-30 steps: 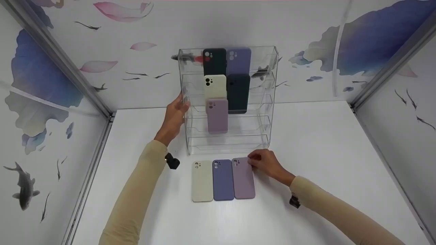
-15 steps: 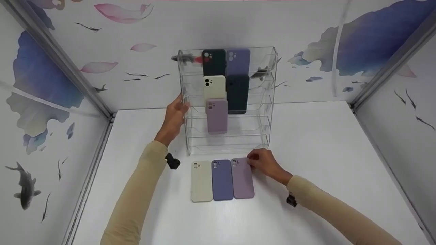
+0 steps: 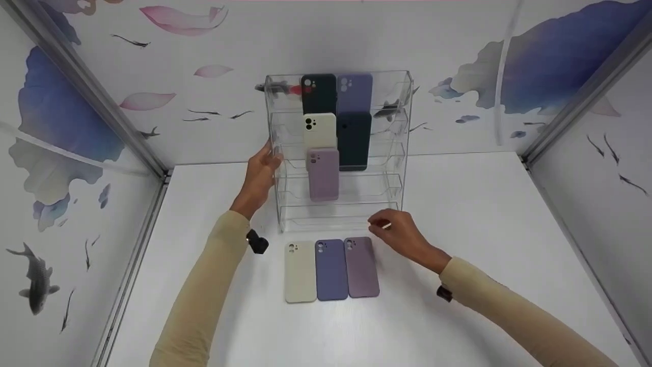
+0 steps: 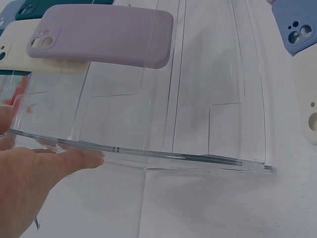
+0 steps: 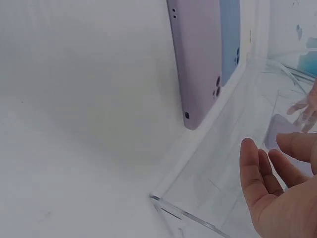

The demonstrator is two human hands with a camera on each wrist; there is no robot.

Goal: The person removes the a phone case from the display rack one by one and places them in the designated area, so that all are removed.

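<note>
On the table (image 3: 458, 214), 3 matte, round-cornered phone cases (image 3: 331, 270) lay before the clear tiered plastic rack (image 3: 367, 191); L hand (image 3: 260, 176) gripped its side. R hand (image 3: 401, 233), fingers loosely bent w/ slight thumb gap, hovered near the flat mauve case (image 3: 362, 267).

Three phone cases (image 3: 331, 270) in row on surface (image 3: 458, 204), before rack (image 3: 351, 207); five cases (image 3: 324, 176) in rack. Left hand (image 3: 260, 176) on rack's left side, right hand (image 3: 401, 233) near front-right corner.
</note>
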